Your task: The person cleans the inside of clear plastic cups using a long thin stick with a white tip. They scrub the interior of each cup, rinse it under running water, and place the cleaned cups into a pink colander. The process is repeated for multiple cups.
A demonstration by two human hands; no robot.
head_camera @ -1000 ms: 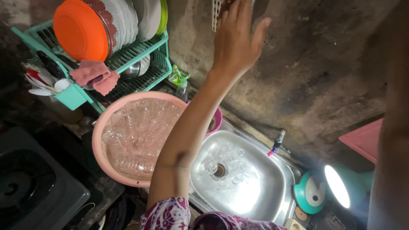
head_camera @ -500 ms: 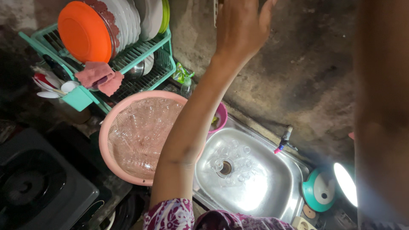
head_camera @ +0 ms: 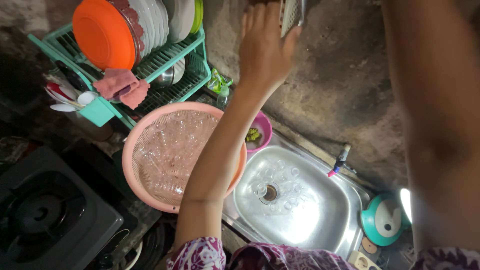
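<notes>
The left hand point(head_camera: 265, 47) is raised high against the rough grey wall point(head_camera: 345, 75), fingers straight and loosely spread. The thumb is laid against the edge of a pale gridded object point(head_camera: 292, 12) at the top of the view. No closed grip is seen.

The right forearm point(head_camera: 435, 125) is lifted along the right side, blurred and close. Its hand is cut off above the frame, so its state cannot be told.

The step in hand is judged to be a reach for the gridded object. A firm hold would call for the fingers to be curled round its edge.

Below the arm, a pink strainer basket point(head_camera: 135, 150) is set beside a steel sink point(head_camera: 310, 220), with a green dish rack point(head_camera: 165, 60) behind it.
</notes>
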